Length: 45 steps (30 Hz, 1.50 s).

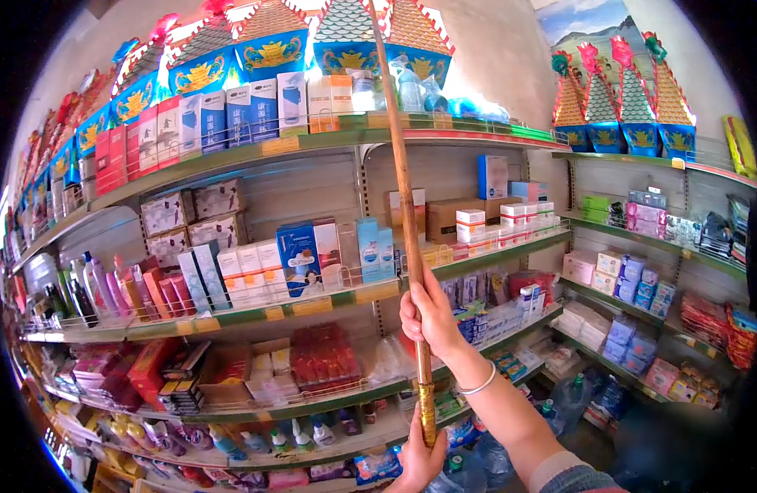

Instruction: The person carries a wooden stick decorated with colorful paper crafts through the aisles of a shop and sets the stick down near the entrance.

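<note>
A long wooden pole (404, 189) rises before me at a slight tilt, its top end running out of view. Shiny gold-coloured wrapping covers the lower part. My right hand (432, 319), with a white bangle at the wrist, has its fingers wrapped round the shaft at about mid-view. Lower down, my left hand (421, 462) grips the pole at its wrapped bottom end; part of that hand is cut off by the frame. Behind the pole stand shop shelves, with light blue boxes (376, 249) just left of the shaft.
Decorated tower-shaped pieces (271, 51) line the top shelf, with more towers (629, 103) at right. Boxed goods (263, 103) and bottles (107, 283) crowd the shelf edges behind low wire rails. Large plastic bottles (569, 403) stand on the floor at lower right.
</note>
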Tool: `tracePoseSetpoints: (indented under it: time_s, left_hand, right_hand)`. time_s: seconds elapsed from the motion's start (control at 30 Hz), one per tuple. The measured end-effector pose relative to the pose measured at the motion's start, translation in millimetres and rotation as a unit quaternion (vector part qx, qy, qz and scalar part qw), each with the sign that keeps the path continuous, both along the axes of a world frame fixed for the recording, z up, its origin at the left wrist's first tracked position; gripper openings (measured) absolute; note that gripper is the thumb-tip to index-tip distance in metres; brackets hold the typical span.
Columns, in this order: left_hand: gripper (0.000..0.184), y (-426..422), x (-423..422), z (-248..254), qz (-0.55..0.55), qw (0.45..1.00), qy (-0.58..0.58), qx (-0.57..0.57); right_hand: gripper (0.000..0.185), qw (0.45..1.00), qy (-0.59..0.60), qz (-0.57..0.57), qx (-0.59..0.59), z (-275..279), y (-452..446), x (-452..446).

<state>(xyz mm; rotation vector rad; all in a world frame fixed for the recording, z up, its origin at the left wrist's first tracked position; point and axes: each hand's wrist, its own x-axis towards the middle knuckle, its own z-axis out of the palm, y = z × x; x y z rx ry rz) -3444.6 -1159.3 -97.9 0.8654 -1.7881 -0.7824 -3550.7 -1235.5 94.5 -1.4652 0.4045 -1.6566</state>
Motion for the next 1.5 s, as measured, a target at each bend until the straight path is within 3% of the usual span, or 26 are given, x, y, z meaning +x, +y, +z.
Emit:
tracePoseSetpoints:
  time_s: [0.03, 0.13, 0.53, 0.73, 0.87, 1.07, 1.17, 1.33, 1.5]
  left_hand:
    - [0.073, 1, 0, 0, -0.001, 1.000, -0.012, 0.012]
    - [0.060, 8, -9, 7, -0.038, 0.990, 0.136, 0.016]
    - [0.062, 2, -20, -36, 0.015, 0.994, 0.082, -0.076]
    - [0.072, -8, -26, -37, -0.044, 0.980, 0.119, -0.154]
    - [0.069, -8, -30, -11, -0.036, 0.996, 0.076, -0.040]
    - [0.068, -21, -48, 5, -0.066, 0.993, 0.087, 0.038]
    - [0.061, -21, -57, 13, -0.057, 0.992, 0.092, -0.061]
    - [0.064, -21, -71, -1, -0.104, 0.988, 0.102, 0.048]
    - [0.061, -28, -90, -22, -0.139, 0.980, 0.140, 0.019]
  right_hand:
    - [0.050, 1.000, 0.002, 0.000, -0.005, 0, 1, -1]
    - [0.050, 1.000, 0.005, -0.006, -0.004, -1, 4, -3]
    - [0.052, 0.999, 0.018, -0.024, -0.011, -16, 18, -9]
    - [0.051, 0.999, 0.009, -0.041, -0.018, -20, 16, -15]
    - [0.051, 0.999, 0.000, -0.048, -0.025, -4, 9, -25]
    - [0.050, 0.997, -0.002, -0.065, -0.042, 21, 10, -39]
    - [0.051, 0.997, -0.006, -0.069, -0.042, 28, 14, -46]
    - [0.051, 0.993, -0.015, -0.109, -0.037, 24, 26, -59]
    - [0.055, 0.971, 0.027, -0.225, -0.073, 16, 32, -78]
